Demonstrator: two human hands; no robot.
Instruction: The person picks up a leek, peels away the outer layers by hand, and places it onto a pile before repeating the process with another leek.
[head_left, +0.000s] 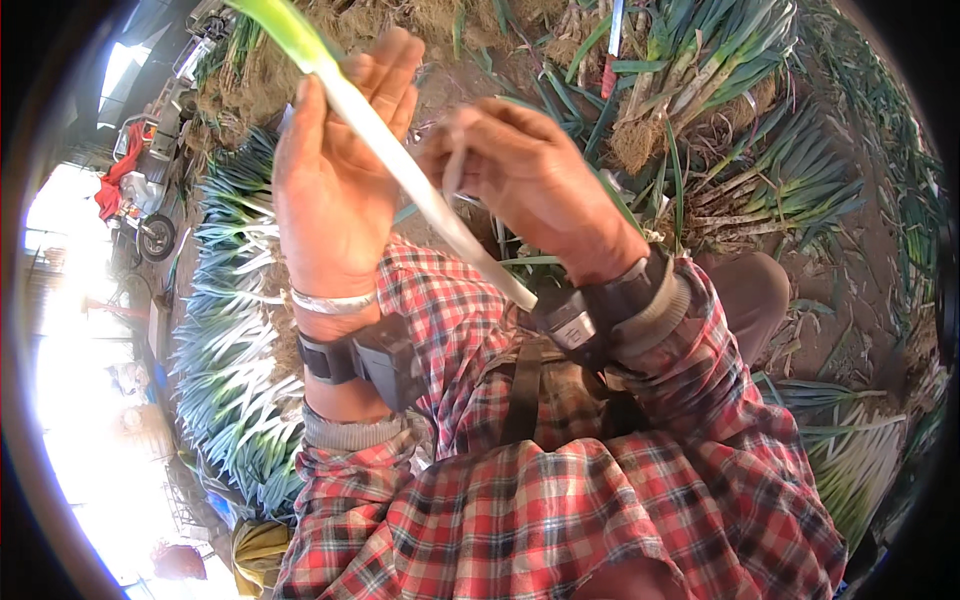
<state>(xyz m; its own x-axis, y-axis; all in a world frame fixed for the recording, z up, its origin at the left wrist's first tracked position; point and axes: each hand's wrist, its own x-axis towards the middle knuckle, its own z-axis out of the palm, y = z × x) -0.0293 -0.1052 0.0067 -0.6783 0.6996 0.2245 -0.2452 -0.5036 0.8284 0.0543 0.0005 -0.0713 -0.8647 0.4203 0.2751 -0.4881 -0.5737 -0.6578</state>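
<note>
A long green onion (397, 165) slants across the front of me, its green leaf end at the upper left and its white cut end near my right wrist. My left hand (340, 180) faces palm up, holding the stalk between thumb and outstretched fingers. Close beside the stalk, my right hand (530, 170) has its fingers curled together, slightly blurred. From them hangs a thin pale strip of onion skin (455, 165). Dark devices are strapped round both wrists.
A long row of cleaned green onions (240, 340) lies at my left, white ends toward me. Unpeeled bundles with dry roots (700, 80) and more onions (790, 190) cover the soil ahead and right. Another pile (855, 460) sits at the lower right. A motorcycle wheel (157, 238) shows far left.
</note>
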